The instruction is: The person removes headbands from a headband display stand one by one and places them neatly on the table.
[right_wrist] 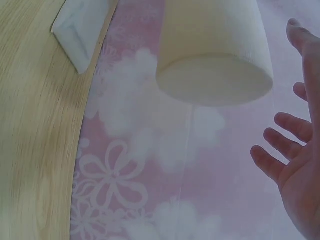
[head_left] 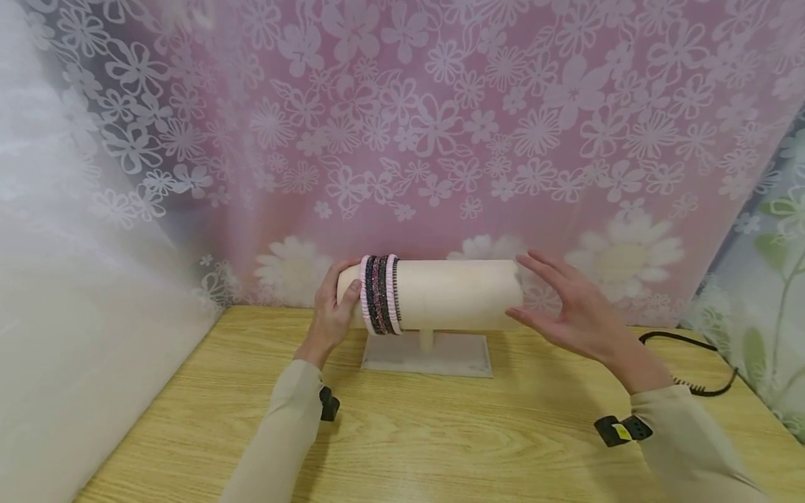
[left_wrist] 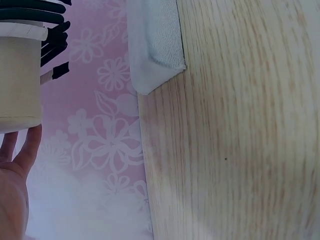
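Several headbands (head_left: 380, 295) sat over the cream roll (head_left: 459, 293) above the table (head_left: 409, 433), beside the thumb of the left hand (head_left: 330, 314), clamped on one end; the roll's long axis lay level, left-right, pointing toward the right hand (head_left: 578, 314), fingers apart

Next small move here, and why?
I'd probably bring the right hand in to steady the right end of the cylinder. It is open beside that end, and the right wrist view shows a gap between them. The left hand already holds the opposite end, next to the bands, so a second hold would likely balance it.
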